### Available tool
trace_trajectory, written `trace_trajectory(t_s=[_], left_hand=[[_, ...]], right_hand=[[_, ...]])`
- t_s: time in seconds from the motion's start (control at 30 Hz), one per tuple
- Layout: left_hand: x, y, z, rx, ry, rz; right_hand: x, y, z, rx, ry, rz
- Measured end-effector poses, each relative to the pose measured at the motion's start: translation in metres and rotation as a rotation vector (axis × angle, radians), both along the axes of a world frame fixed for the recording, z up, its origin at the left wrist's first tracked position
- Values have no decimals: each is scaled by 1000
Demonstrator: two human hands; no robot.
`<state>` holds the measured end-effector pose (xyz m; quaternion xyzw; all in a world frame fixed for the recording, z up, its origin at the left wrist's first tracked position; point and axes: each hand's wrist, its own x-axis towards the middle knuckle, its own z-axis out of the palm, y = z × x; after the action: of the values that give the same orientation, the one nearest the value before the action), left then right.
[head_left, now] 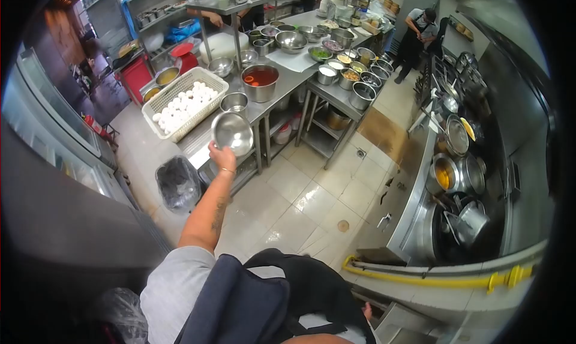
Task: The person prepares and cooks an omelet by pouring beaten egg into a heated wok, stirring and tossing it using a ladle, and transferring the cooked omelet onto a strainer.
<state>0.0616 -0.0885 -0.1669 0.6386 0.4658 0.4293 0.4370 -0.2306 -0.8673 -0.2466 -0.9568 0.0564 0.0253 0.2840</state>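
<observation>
Holding a steel bowl (232, 134) by its rim, left hand (222, 159) fingers closed on it, centre-left of frame, above the bench (273, 101) edge, beside a white basket of eggs (185, 102). Right hand out of view.

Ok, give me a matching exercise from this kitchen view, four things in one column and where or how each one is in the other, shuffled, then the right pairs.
Things:
1. steel bowl
2. white basket
3. black bin bag
4. steel pot

Places or states:
A. on the floor beside the prep table
B. holds reddish liquid, standing on the prep table
C. held up, tilted, in the left hand
D. full of white eggs, at the table's end

Pairs: 1-C, 2-D, 3-A, 4-B
</observation>
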Motion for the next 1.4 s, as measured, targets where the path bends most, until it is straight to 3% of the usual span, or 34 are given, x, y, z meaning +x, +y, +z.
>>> trace_trajectory(t_s=[0.03, 0.1, 0.17, 0.3, 0.4, 0.57, 0.6, 0.67, 0.7, 0.8, 0.9, 0.97, 1.03, 1.07, 1.13, 1.17, 1.2, 1.27, 1.3, 1.37, 1.4], left_hand=[[22, 30, -25, -91, -103, 37], [36, 17, 46, -447, -529, 4], [66, 49, 51, -497, -662, -36], [120, 84, 92, -602, -788, 16], [161, 119, 107, -530, -825, 120], [215, 177, 132, -495, -784, 193], [225, 186, 138, -505, -761, 177], [247, 216, 136, -509, -740, 119], [261, 226, 138, -511, -734, 119], [298, 272, 127, -510, -797, 66], [333, 312, 109, -581, -655, 17], [348, 304, 106, -655, -588, 169], [349, 290, 95, -454, -552, 261], [353, 289, 81, -206, -589, 263], [363, 251, 66, 144, -323, 471], [371, 215, 67, 290, -206, 449], [382, 161, 89, 434, -90, 420], [415, 67, 105, 300, -268, 77], [432, 40, 96, 527, -59, 23], [479, -27, 85, 583, -104, -264], [502, -60, 79, 642, -86, -387]], right_hand=[[20, 11, -7, 29, 72, -11], [63, 29, -28, 73, 171, -27], [110, 44, -47, 123, 232, -34], [210, 69, -76, 241, 307, -38], [284, 87, -87, 374, 342, -69], [396, 107, -82, 820, 346, -310], [418, 112, -75, 798, 310, -307], [465, 131, -26, 512, 176, -155], [482, 134, -10, 227, 36, -4], [507, 120, -2, 248, 125, -79], [506, 65, -80, 78, -21, 7], [503, 51, -95, -11, -18, 15], [508, 58, -85, -19, 42, -19], [511, 59, -83, -14, 60, -33], [522, 58, -79, 13, 72, -52], [534, 57, -78, 44, 67, -57], [549, 54, -75, 99, 59, -66], [601, 74, -44, 276, 61, -101], [638, 126, 30, 392, 245, -294], [694, 124, 32, 191, 56, -116], [729, 140, 73, 196, 165, -166]])
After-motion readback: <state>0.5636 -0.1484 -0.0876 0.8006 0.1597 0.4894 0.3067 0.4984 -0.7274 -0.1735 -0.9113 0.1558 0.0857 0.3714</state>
